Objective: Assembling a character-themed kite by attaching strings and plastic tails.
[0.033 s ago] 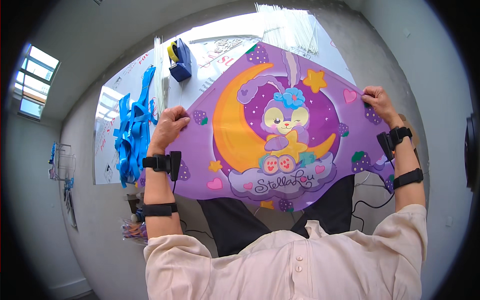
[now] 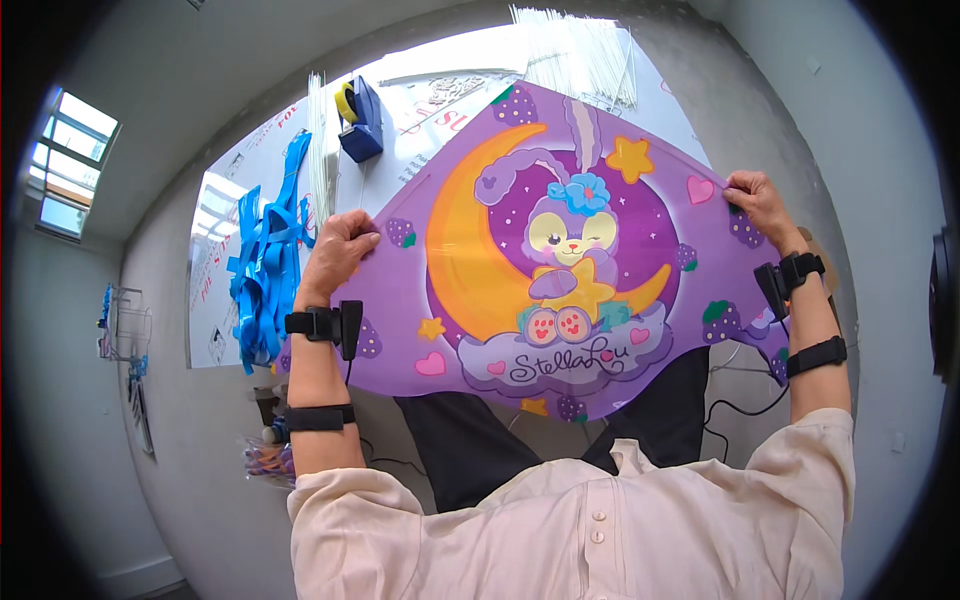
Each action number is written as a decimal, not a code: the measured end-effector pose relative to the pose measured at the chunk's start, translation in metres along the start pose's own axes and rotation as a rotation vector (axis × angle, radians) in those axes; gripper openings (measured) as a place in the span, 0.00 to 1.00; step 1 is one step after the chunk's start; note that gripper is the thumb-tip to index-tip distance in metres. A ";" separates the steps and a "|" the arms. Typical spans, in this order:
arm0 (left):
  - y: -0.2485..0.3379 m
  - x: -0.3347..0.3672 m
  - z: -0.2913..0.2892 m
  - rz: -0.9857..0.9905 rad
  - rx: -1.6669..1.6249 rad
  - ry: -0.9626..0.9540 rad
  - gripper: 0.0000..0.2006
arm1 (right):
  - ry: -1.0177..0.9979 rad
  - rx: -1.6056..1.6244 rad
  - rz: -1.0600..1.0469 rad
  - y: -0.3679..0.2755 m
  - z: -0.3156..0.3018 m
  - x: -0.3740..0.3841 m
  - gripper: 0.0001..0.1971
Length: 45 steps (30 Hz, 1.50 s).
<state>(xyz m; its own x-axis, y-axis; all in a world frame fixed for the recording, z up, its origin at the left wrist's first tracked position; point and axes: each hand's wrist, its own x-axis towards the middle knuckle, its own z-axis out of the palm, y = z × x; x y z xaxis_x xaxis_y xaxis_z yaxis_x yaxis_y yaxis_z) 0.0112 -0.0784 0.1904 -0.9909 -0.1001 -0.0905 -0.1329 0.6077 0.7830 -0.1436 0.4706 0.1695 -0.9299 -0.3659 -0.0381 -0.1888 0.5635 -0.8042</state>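
A purple kite sail, thin and shiny, spreads between my hands over the table's near side and my lap. Its print shows a rabbit hugging a star on a yellow crescent moon, with hearts, strawberries and a cloud. My left hand pinches the sail's left slanting edge, thumb over the top. On the opposite edge, my right hand is closed in a similar pinch. The sail's peak points away from me across the table, and its scalloped lower edge hangs over my dark trousers. Its far side corners are partly hidden by my forearms.
Blue straps lie bundled at the table's left. Behind them stand a blue tape dispenser with yellow tape and a row of thin white rods. More white rods lie at the far edge. A clear bag sits below left.
The sail's peak has shifted very slightly away from me. My hands keep the same places and grip.
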 end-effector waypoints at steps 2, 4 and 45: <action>0.000 -0.002 -0.001 0.063 0.077 0.103 0.01 | 0.074 -0.007 -0.038 -0.005 0.001 0.000 0.05; -0.009 0.009 -0.013 0.179 -0.010 0.196 0.01 | 0.209 -0.046 -0.152 -0.012 -0.006 0.005 0.04; 0.009 -0.172 0.160 -0.423 -1.140 0.275 0.27 | -0.436 0.172 0.053 -0.154 0.232 -0.145 0.03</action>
<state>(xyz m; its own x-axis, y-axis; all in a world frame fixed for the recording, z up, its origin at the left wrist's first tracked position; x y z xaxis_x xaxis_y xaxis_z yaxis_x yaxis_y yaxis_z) 0.1771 0.0703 0.1143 -0.8192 -0.3665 -0.4411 -0.2076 -0.5275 0.8238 0.0939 0.2651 0.1607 -0.7102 -0.6380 -0.2974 -0.0555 0.4720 -0.8799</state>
